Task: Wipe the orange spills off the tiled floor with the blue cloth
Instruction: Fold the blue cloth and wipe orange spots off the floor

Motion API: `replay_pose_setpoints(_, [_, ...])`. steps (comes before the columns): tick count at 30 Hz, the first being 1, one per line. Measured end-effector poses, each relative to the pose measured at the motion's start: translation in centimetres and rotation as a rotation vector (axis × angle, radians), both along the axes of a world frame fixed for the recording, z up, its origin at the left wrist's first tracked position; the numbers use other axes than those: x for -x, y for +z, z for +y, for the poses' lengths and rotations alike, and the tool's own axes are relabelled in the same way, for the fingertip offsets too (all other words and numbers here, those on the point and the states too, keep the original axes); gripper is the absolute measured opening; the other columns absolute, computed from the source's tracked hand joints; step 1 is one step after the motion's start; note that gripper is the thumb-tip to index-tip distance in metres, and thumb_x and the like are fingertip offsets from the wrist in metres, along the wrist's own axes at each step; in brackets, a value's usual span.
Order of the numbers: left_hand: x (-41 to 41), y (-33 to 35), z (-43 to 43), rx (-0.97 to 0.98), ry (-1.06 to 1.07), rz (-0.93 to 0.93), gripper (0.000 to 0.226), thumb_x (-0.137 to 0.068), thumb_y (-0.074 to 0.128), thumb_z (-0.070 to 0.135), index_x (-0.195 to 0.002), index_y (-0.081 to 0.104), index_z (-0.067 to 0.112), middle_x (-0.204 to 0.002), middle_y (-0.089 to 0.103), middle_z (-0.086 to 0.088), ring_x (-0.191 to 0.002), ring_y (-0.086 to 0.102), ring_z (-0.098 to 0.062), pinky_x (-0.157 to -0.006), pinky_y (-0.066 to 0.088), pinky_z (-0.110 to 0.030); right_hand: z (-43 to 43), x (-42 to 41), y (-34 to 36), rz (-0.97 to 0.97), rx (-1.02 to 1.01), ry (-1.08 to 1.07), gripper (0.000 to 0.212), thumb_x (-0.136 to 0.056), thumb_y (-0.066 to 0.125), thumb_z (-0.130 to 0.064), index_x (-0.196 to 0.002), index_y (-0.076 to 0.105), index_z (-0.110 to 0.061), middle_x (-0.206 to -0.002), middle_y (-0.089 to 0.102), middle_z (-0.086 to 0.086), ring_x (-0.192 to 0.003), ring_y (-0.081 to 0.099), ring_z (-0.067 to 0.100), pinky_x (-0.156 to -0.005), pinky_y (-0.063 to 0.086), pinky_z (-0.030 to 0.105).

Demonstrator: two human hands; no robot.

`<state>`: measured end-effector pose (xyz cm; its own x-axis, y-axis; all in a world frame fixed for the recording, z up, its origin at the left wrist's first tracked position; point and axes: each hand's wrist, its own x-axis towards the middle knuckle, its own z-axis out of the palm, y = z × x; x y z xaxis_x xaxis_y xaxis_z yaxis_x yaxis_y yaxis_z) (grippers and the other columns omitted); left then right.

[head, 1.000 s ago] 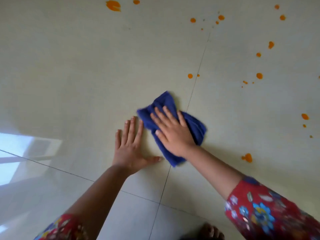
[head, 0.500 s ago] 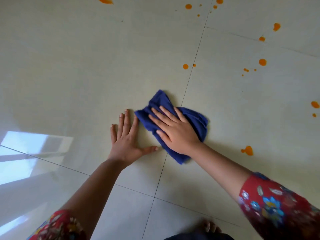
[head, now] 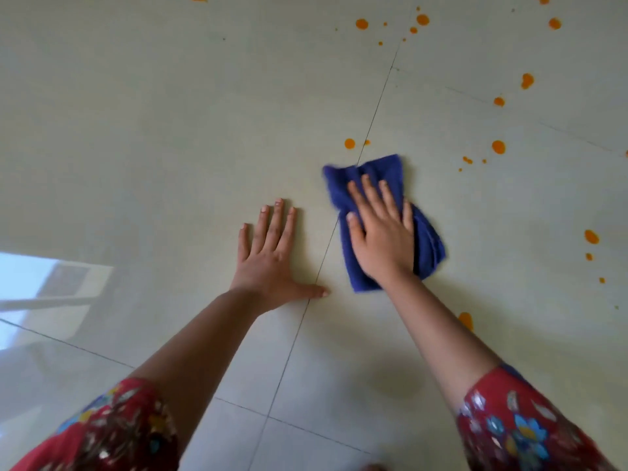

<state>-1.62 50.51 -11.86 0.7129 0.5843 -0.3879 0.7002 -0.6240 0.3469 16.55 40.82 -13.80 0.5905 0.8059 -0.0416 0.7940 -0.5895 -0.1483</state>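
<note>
Blue cloth [head: 421, 239] flat on tiled floor [head: 170, 113], just below two orange spots [head: 349, 143] | right hand [head: 382, 232] fingers spread, pressing it | left hand [head: 268, 256] open, bracing beside cloth | step: mid-wipe | next: push up over spots.

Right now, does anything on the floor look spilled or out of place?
Yes: orange spills still dot the tiled floor beyond and right of the blue cloth under the right hand; one orange drop sits just past its far edge.
</note>
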Motion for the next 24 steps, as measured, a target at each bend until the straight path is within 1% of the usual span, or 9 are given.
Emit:
replay_pose_setpoints(2, [-0.1, 0.1, -0.1, -0.012, -0.016, 0.01, 0.142, -0.054, 0.058, 0.088, -0.147, -0.029, 0.025, -0.154, -0.037, 0.005, -0.137, -0.039, -0.015, -0.116, -0.016, -0.045, 2.8, -3.0, 0.2, 0.012, 0.02, -0.22, 0.053, -0.101, 0.024, -0.045, -0.153, 0.02, -0.036, -0.161, 0.015, -0.013, -0.149, 0.012, 0.014, -0.118, 0.011, 0.048])
replay_pose_setpoints(4, [-0.1, 0.1, -0.2, -0.005, -0.02, 0.018, 0.142, -0.053, 0.056, 0.089, -0.145, -0.031, 0.026, -0.152, -0.04, 0.006, -0.138, -0.039, -0.016, -0.116, -0.016, -0.046, 7.0, -5.0, 0.5, 0.047, 0.031, -0.304, 0.052, -0.101, 0.026, -0.044, -0.153, 0.017, -0.037, -0.162, 0.011, -0.013, -0.15, 0.007, 0.016, -0.118, 0.006, 0.051])
replay_pose_setpoints(7, [-0.2, 0.3, -0.2, 0.011, -0.005, 0.01, 0.141, -0.051, 0.055, 0.089, -0.142, -0.034, 0.027, -0.149, -0.042, 0.008, -0.138, -0.039, -0.015, -0.117, -0.015, -0.046, 10.8, -3.6, 0.9, 0.062, 0.026, -0.062, 0.052, -0.101, 0.027, -0.042, -0.152, 0.021, -0.035, -0.162, 0.013, -0.012, -0.15, 0.008, 0.018, -0.118, 0.008, 0.052])
replay_pose_setpoints(9, [-0.2, 0.4, -0.2, 0.009, -0.012, 0.013, 0.14, -0.052, 0.055, 0.089, -0.141, -0.035, 0.028, -0.148, -0.043, 0.009, -0.137, -0.039, -0.015, -0.117, -0.015, -0.045, 8.6, -0.6, 0.8, 0.028, 0.014, 0.224, 0.051, -0.101, 0.027, -0.041, -0.152, 0.025, -0.034, -0.161, 0.019, -0.011, -0.149, 0.015, 0.016, -0.118, 0.014, 0.049])
replay_pose_setpoints(11, [-0.1, 0.4, -0.1, 0.011, -0.018, 0.018, 0.14, -0.054, 0.057, 0.088, -0.143, -0.034, 0.027, -0.15, -0.042, 0.007, -0.138, -0.039, -0.015, -0.117, -0.014, -0.045, 3.9, 1.2, 0.6, 0.016, -0.005, 0.35, 0.051, -0.101, 0.026, -0.041, -0.151, 0.028, -0.033, -0.159, 0.024, -0.012, -0.147, 0.021, 0.013, -0.118, 0.016, 0.045])
replay_pose_setpoints(16, [-0.1, 0.4, -0.1, 0.005, -0.019, 0.02, 0.142, -0.053, 0.055, 0.089, -0.146, -0.03, 0.024, -0.152, -0.04, 0.006, -0.139, -0.038, -0.017, -0.118, -0.015, -0.046, 3.4, -4.8, 0.2, -0.008, 0.024, -0.125, 0.055, -0.099, 0.017, -0.044, -0.153, 0.022, -0.031, -0.161, 0.016, -0.011, -0.149, 0.014, 0.013, -0.119, 0.013, 0.046])
replay_pose_setpoints(18, [-0.1, 0.4, -0.1, 0.0, -0.011, 0.022, 0.143, -0.053, 0.055, 0.09, -0.146, -0.032, 0.025, -0.151, -0.041, 0.007, -0.139, -0.038, -0.016, -0.118, -0.015, -0.046, 6.8, -5.1, 0.4, 0.022, 0.039, -0.151, 0.054, -0.102, 0.022, -0.043, -0.154, 0.018, -0.03, -0.162, 0.012, -0.01, -0.15, 0.009, 0.014, -0.119, 0.009, 0.047])
replay_pose_setpoints(21, [-0.1, 0.3, 0.0, 0.013, -0.009, 0.016, 0.142, -0.052, 0.056, 0.09, -0.142, -0.035, 0.028, -0.147, -0.044, 0.009, -0.138, -0.039, -0.014, -0.117, -0.014, -0.045, 7.4, -1.5, 0.6, 0.042, 0.026, 0.072, 0.055, -0.101, 0.021, -0.042, -0.154, 0.02, -0.028, -0.162, 0.015, -0.008, -0.149, 0.013, 0.017, -0.118, 0.014, 0.049])
replay_pose_setpoints(24, [-0.1, 0.3, 0.2, 0.035, -0.005, 0.003, 0.14, -0.053, 0.056, 0.089, -0.141, -0.035, 0.03, -0.147, -0.043, 0.011, -0.137, -0.039, -0.014, -0.117, -0.014, -0.044, 0.5, 2.8, 0.6, 0.022, 0.011, 0.289, 0.055, -0.1, 0.023, -0.043, -0.153, 0.026, -0.029, -0.16, 0.02, -0.011, -0.148, 0.018, 0.014, -0.119, 0.014, 0.045])
